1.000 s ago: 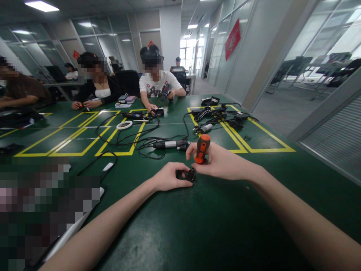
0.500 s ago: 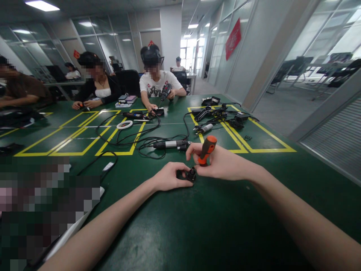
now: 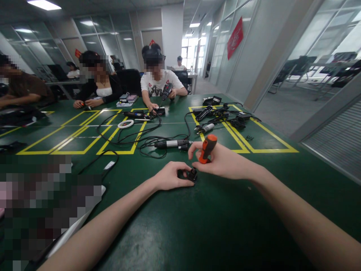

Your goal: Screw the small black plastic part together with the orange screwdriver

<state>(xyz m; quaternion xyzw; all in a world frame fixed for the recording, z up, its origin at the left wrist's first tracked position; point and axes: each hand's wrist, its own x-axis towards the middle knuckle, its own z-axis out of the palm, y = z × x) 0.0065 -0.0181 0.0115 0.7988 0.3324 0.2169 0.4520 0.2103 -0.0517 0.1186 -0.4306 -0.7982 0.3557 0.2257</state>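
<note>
My right hand (image 3: 222,162) is closed round a short screwdriver with an orange and black handle (image 3: 207,148), held nearly upright and leaning slightly right. Its tip points down onto a small black part (image 3: 191,174) on the green table (image 3: 214,222). My left hand (image 3: 168,177) pinches that black part from the left and holds it against the table. Both forearms reach in from the bottom of the view.
Black cables and a black and silver tool (image 3: 172,143) lie just beyond my hands. More black tools and leads (image 3: 220,114) sit inside yellow floor-tape squares at the right. Several other people sit at the far side; one holds a drill (image 3: 166,90). A white tape ring (image 3: 125,124) lies mid-table.
The screwdriver handle has tipped from upright to leaning right. My hands stay on the black part in the same place.
</note>
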